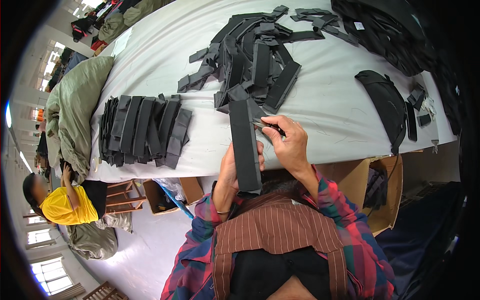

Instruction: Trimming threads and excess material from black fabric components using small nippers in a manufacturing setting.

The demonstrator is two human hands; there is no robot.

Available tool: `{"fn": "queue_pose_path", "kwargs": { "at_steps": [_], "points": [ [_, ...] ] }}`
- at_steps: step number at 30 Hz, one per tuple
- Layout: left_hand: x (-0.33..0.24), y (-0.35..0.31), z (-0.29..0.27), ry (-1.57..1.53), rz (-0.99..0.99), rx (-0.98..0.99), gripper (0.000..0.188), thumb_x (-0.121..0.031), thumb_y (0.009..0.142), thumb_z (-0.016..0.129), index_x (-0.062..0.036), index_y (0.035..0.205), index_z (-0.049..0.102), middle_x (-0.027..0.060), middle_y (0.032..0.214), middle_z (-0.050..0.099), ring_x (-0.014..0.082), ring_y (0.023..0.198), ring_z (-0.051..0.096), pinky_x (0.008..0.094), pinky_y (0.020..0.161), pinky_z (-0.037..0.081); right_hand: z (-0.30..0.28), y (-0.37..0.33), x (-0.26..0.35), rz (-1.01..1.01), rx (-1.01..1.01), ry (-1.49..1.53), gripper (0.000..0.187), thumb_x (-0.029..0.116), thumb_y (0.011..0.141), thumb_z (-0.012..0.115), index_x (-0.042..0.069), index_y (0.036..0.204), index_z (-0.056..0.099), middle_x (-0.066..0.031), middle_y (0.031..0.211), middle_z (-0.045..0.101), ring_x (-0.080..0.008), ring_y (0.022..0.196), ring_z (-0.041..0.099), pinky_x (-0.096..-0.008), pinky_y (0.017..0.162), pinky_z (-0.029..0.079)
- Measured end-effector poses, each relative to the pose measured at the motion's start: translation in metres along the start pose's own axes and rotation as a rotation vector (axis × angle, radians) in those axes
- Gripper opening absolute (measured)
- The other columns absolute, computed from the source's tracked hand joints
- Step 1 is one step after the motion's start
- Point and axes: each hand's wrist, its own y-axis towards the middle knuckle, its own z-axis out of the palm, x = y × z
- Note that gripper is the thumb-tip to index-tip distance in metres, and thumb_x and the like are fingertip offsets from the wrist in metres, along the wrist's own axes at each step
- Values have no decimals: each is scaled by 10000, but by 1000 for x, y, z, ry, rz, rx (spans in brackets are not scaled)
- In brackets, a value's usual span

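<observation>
My left hand is closed around a long black fabric strip, its fingertips curling round the strip's right edge. The strip stands lengthwise at the table's near edge, and its far end meets other grey fabric pieces. Pinched in my right hand are small dark-handled thread snips, their metal tip at the strip's right edge. Just beyond both hands lies a tangled heap of black and grey strips. To the left, a row of similar strips rests side by side.
White cloth covers the table. Black fabric and a curved black piece lie right. A green-grey bundle sits left. Cardboard boxes stand under the near edge. A person in a yellow top is at the far left.
</observation>
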Motion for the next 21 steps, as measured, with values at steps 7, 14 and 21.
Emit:
{"fn": "queue_pose_path", "kwargs": {
  "at_steps": [7, 14, 21],
  "points": [
    [2, 1, 1, 25, -9, 17, 430, -396, 998, 373, -79, 1277, 447, 99, 876, 566, 182, 659, 582, 319, 560, 533, -7, 3, 3, -66, 10, -112, 115, 123, 777, 702, 115, 888, 679, -19, 787, 665, -208, 685, 597, -321, 642, 408],
    [7, 3, -8, 125, -27, -36, 399, -410, 982, 419, -45, 1126, 489, 105, 864, 587, 183, 634, 608, 309, 528, 550, -14, 10, 5, -25, 128, 16, 147, 123, 778, 696, 96, 921, 671, -39, 790, 656, -222, 700, 600, -317, 669, 415],
    [7, 6, -5, 296, -67, -13, 390, -426, 978, 430, -49, 1038, 511, 92, 832, 598, 169, 602, 607, 298, 503, 548, -8, 10, 6, -76, 158, -5, 139, 184, 780, 695, 115, 889, 646, -9, 799, 656, -212, 743, 607, -334, 634, 386]
  ]
}}
